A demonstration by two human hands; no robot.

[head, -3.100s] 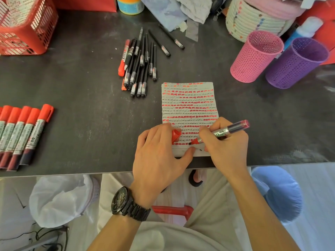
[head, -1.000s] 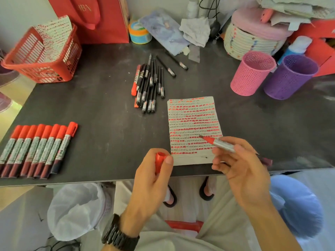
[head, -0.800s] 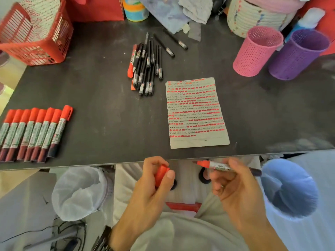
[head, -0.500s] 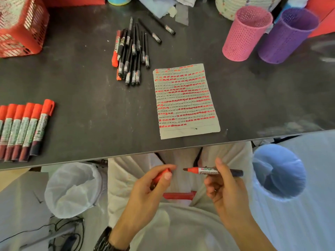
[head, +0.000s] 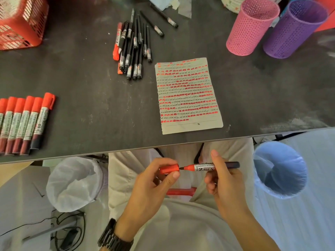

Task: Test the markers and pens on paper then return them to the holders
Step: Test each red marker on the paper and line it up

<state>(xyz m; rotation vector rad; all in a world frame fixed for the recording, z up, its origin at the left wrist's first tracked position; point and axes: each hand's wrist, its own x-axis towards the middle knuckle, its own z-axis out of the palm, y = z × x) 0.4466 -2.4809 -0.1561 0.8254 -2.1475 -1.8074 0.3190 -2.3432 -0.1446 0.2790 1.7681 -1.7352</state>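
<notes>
Over my lap, below the table edge, my right hand (head: 223, 180) holds a red marker (head: 204, 167) level, tip pointing left. My left hand (head: 154, 183) pinches its red cap (head: 168, 169), whose mouth touches the marker's tip. The test paper (head: 188, 95), covered in rows of red and black strokes, lies on the dark table. A pile of black pens with one red one (head: 134, 46) lies behind it to the left. A row of red-capped markers (head: 23, 124) sits at the left edge. The pink holder (head: 252, 26) and the purple holder (head: 293, 29) stand at the back right.
A red basket (head: 20, 24) with paper in it stands at the back left. Under the table a white-lined bin (head: 74, 183) is on my left and a blue-lined bin (head: 279, 169) on my right. Cloths and a woven basket crowd the back edge.
Both hands left the paper and dropped below the table edge. The cap and the marker tip have come together from being apart.
</notes>
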